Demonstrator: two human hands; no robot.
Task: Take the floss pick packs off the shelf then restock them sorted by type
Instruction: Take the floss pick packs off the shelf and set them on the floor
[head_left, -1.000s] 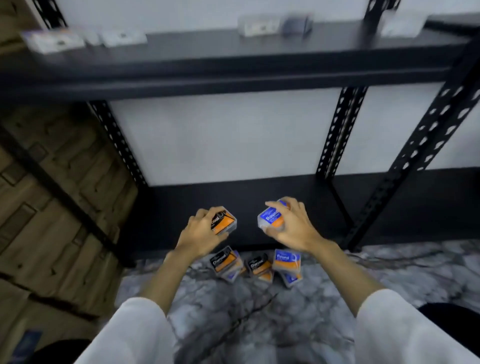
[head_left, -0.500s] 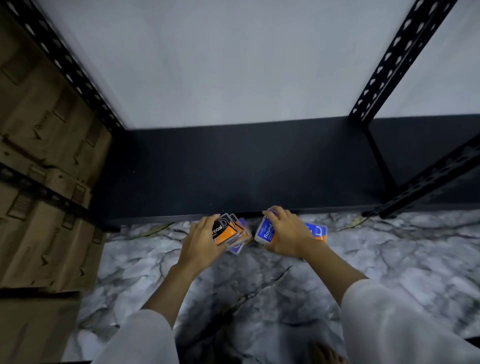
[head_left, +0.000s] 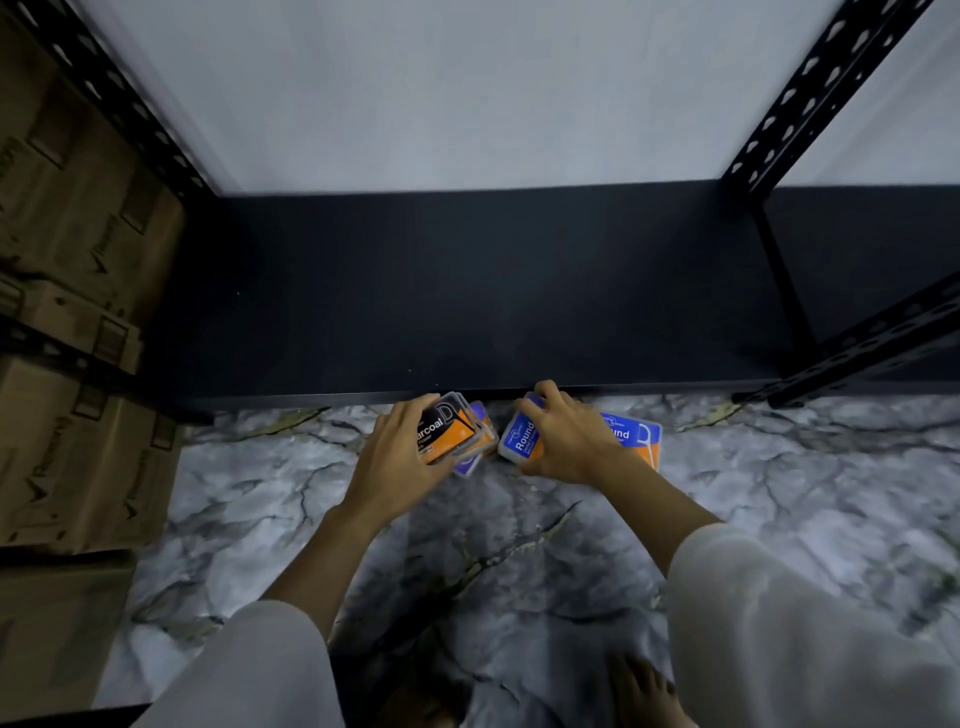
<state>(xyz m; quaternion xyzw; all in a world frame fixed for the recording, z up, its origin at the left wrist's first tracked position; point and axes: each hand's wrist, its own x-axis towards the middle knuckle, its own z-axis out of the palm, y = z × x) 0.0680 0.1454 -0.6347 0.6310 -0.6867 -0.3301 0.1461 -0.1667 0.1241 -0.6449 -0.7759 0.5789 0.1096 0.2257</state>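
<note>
On marble floor just before the black shelf's front edge: left hand (head_left: 397, 457) grips black-orange charcoal pack (head_left: 444, 434), more packs (head_left: 475, 444) fanned beneath it. At 3 o'clock, right hand (head_left: 563, 441) curls round blue Round pack (head_left: 519, 436); second Round pack (head_left: 636, 439) flat on floor (head_left: 260, 519) beside wrist. Bottom shelf (head_left: 467, 291) at 12. Cardboard boxes (head_left: 62, 312) at 9.

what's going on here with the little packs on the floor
A person crouches at a black shelf and sorts floss pick packs on the marble floor in front of it. The left hand grips a black-and-orange charcoal pack on top of a small pile; the right hand grips a blue round pack, with another blue pack lying flat beside it. No packs are on the lowest shelf board in view.
</note>
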